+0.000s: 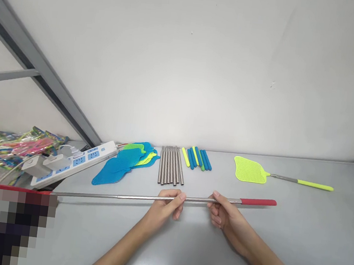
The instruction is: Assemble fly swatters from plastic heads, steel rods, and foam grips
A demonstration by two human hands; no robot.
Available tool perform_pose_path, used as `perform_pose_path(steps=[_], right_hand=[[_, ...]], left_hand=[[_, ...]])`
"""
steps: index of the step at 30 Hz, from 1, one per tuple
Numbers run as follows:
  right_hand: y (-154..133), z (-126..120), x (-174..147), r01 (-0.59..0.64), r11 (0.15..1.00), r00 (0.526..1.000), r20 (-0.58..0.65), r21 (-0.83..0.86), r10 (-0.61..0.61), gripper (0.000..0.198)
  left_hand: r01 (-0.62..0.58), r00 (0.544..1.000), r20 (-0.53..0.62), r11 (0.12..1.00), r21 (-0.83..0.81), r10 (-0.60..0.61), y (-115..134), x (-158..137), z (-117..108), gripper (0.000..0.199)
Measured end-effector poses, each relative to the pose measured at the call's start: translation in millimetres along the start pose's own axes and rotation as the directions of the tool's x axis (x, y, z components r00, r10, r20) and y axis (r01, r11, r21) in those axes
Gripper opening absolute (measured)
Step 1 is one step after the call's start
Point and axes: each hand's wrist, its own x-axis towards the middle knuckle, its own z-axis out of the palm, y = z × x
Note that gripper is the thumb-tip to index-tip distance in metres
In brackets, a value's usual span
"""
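A telescopic fly swatter with a red handle stretches across the view above the table, its metal rod drawn out long. My left hand is closed round the middle of the rod. Closer to the red handle, my right hand pinches the rod between thumb and fingers. The swatter's red head is seen nearly edge-on and runs out at the left edge. Beyond my left hand lie several metal telescopic rods side by side, next to several blue, yellow and green handles.
Blue, green and yellow swatter heads are piled left of the rods. A yellow fly swatter lies at the right. A power strip with plugged-in adapters and colourful plastic packages occupy the left. A wall stands behind the table.
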Motion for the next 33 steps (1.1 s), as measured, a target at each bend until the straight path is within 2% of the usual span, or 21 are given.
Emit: perform_pose_path(steps=[4, 8, 13, 21, 33], right_hand=[[-0.6, -2.4, 2.0, -0.017, 0.999, 0.999, 0.044, 0.030, 0.015, 0.028], [0.1, -3.6, 4.2, -0.023, 1.000, 1.000, 0.006, 0.014, 0.023, 0.027], [5.1, -5.5, 7.4, -0.001, 1.000, 0.997, -0.080, 0.007, 0.002, 0.044], [4.2, -5.3, 7.7, -0.030, 0.999, 0.993, -0.115, 0.036, 0.034, 0.041], [6.4, -5.9, 6.5, 0.002, 1.000, 0.991, -0.136, 0.020, 0.001, 0.040]], left_hand=[[0.031, 0.999, 0.031, 0.995, -0.091, -0.029, -3.1, 0.6, 3.6, 0.041], [0.086, 0.996, 0.039, 0.983, -0.160, -0.080, -6.5, 3.2, 3.6, 0.041], [0.129, 0.990, 0.073, 0.978, -0.164, -0.118, -4.5, 3.1, 4.3, 0.043], [0.189, 0.971, 0.177, 0.967, -0.173, -0.158, -4.6, 6.2, 2.5, 0.043], [0.183, 0.969, 0.194, 0.973, -0.139, -0.155, -6.8, 5.9, 2.1, 0.047]])
